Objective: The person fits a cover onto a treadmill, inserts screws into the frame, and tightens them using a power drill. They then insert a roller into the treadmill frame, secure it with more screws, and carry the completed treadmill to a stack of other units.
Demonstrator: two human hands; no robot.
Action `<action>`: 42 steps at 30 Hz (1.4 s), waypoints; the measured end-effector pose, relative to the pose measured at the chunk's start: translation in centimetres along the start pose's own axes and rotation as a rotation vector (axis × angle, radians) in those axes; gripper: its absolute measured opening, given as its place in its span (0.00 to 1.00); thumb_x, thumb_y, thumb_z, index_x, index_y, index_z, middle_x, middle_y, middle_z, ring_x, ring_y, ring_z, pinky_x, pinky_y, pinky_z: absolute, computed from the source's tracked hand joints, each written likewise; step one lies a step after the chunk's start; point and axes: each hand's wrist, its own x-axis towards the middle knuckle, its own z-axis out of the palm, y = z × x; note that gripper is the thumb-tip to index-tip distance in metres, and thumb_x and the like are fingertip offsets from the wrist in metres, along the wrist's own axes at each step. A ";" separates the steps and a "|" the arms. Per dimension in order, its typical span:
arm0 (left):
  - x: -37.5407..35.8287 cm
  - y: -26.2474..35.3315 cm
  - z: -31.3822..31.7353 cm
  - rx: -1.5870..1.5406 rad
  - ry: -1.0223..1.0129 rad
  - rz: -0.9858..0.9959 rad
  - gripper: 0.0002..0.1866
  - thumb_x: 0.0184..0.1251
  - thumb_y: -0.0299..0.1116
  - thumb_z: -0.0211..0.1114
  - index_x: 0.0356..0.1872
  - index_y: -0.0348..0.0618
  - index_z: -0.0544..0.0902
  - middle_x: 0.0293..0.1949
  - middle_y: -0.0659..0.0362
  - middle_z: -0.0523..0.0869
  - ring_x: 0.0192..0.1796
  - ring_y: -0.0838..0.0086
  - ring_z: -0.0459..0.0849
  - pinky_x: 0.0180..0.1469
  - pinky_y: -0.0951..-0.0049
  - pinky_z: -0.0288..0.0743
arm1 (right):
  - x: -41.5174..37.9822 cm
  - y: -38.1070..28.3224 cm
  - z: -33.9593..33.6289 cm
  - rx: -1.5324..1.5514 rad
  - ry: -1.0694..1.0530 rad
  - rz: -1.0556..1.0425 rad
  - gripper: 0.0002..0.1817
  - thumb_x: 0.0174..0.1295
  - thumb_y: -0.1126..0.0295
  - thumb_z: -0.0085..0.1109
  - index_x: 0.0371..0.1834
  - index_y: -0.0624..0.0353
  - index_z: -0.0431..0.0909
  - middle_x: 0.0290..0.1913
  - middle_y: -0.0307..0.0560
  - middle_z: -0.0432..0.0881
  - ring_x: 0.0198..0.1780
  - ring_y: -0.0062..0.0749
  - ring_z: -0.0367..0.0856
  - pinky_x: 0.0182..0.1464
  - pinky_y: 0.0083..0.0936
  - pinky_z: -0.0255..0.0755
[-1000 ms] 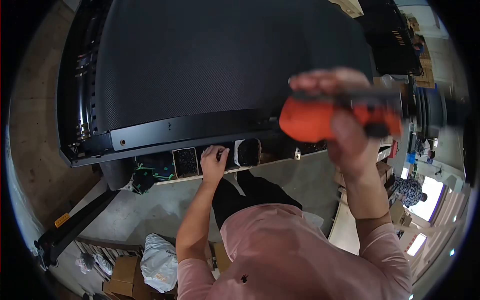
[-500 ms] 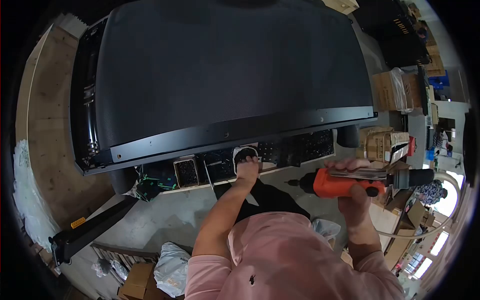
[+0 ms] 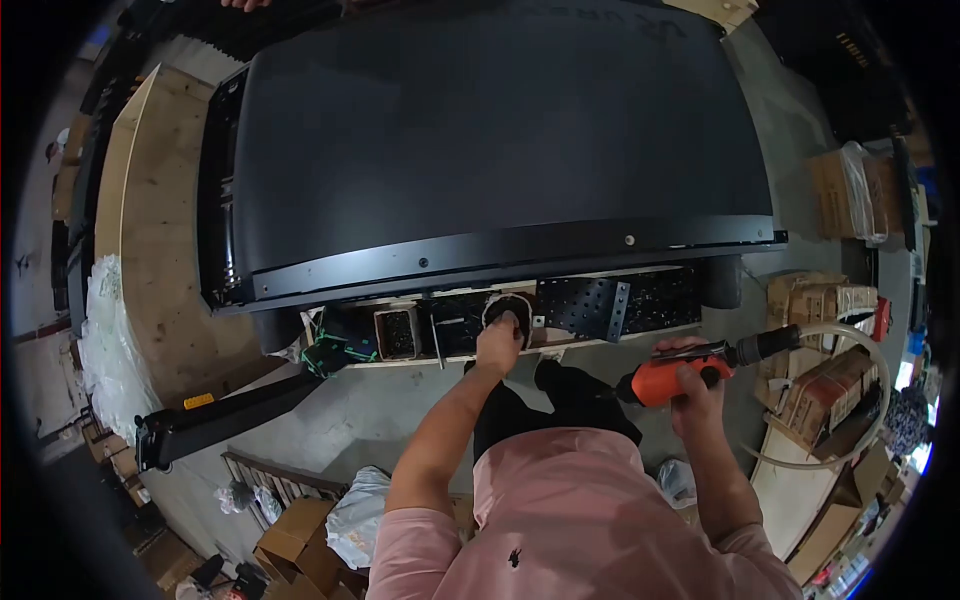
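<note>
My right hand (image 3: 695, 383) is wrapped round an orange power tool (image 3: 665, 381) with a dark bit pointing left and a pale hose at its rear. My left hand (image 3: 503, 338) reaches into a round container (image 3: 526, 305) of dark small parts; its fingertips are hidden among them. That container sits in a long wooden tray (image 3: 455, 357), beside a square box of small parts (image 3: 398, 335) and a perforated black metal plate (image 3: 580, 303). Beyond the tray lies a large black panel (image 3: 500, 140) with a metal edge rail (image 3: 480, 248) carrying screws.
A black beam (image 3: 235, 413) lies at the lower left, near a plywood crate (image 3: 165, 220). Cardboard boxes (image 3: 825, 300) stand on the right. A white plastic bag (image 3: 355, 515) and an open carton (image 3: 298, 535) are on the floor. Part of another person's hand (image 3: 245, 4) shows at the top left.
The view has shifted, so the panel and tray sit further right. My right hand has lowered a little with the tool. My left hand remains at the round container.
</note>
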 end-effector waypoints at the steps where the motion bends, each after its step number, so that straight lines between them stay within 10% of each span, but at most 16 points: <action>1: -0.5 0.3 -1.0 -0.228 0.031 -0.137 0.06 0.60 0.28 0.62 0.36 0.40 0.77 0.33 0.50 0.85 0.35 0.57 0.88 0.35 0.63 0.81 | 0.3 0.1 0.1 -0.028 -0.009 -0.007 0.24 0.54 0.63 0.67 0.51 0.61 0.72 0.49 0.53 0.80 0.55 0.44 0.79 0.62 0.43 0.73; 6: -5.4 0.4 -9.2 -1.189 0.096 -0.310 0.08 0.72 0.27 0.55 0.47 0.37 0.75 0.33 0.59 0.81 0.33 0.77 0.82 0.36 0.76 0.76 | 1.5 -0.3 4.7 0.101 -0.111 -0.053 0.20 0.59 0.70 0.60 0.54 0.62 0.71 0.52 0.53 0.79 0.57 0.43 0.78 0.64 0.43 0.72; 11: -9.2 -0.4 -22.4 -1.414 0.414 -0.244 0.14 0.78 0.30 0.52 0.59 0.36 0.74 0.39 0.55 0.84 0.39 0.74 0.84 0.44 0.75 0.77 | 2.8 -0.7 17.5 0.438 -0.218 -0.139 0.19 0.65 0.58 0.57 0.55 0.56 0.70 0.55 0.46 0.78 0.61 0.40 0.75 0.71 0.46 0.63; 18: -10.0 -7.7 -33.5 -2.151 0.585 -0.106 0.11 0.74 0.39 0.61 0.49 0.45 0.77 0.50 0.54 0.86 0.53 0.66 0.85 0.57 0.67 0.77 | 1.2 1.2 35.8 0.532 -0.312 -0.190 0.17 0.68 0.57 0.56 0.54 0.54 0.72 0.53 0.43 0.78 0.59 0.37 0.76 0.71 0.45 0.65; 34: -10.3 -11.7 -36.4 -2.034 0.553 -0.082 0.09 0.75 0.38 0.59 0.48 0.45 0.78 0.52 0.56 0.85 0.58 0.65 0.82 0.60 0.64 0.76 | 0.6 4.2 41.7 0.560 -0.132 -0.169 0.18 0.67 0.57 0.58 0.53 0.55 0.72 0.53 0.44 0.79 0.59 0.39 0.77 0.70 0.45 0.67; 42: -8.8 -9.5 -34.6 -2.449 0.420 -0.240 0.11 0.78 0.42 0.55 0.49 0.47 0.79 0.53 0.58 0.85 0.57 0.68 0.82 0.61 0.64 0.76 | 0.8 5.2 39.8 0.323 -0.533 -0.624 0.22 0.67 0.58 0.55 0.57 0.59 0.66 0.57 0.54 0.76 0.62 0.45 0.76 0.72 0.54 0.61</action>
